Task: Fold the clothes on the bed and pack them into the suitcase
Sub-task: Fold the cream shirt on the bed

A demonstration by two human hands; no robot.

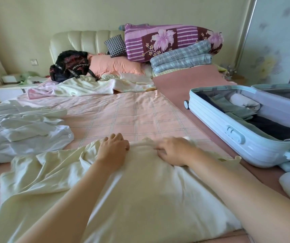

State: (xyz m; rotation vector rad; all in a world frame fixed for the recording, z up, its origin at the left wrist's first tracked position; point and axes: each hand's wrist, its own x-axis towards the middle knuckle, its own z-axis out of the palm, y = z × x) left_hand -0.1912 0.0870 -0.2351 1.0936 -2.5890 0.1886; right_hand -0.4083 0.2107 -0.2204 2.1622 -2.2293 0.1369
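Pink checked bed (123, 111) fills the room. Near me a cream garment (140, 190) lies spread; left hand (113, 149) and right hand (174, 149) pinch its far edge. Right, the suitcase (219, 123) lies open, part packed; white clothes (26, 127) are heaped left.

The pale yellow cloth garment (140, 190) looks soft, matt and creased. The light blue hard-shell suitcase (228, 123) is smooth, glossy ribbed plastic. The pink checked bed sheet (123, 111) is matt woven cloth.
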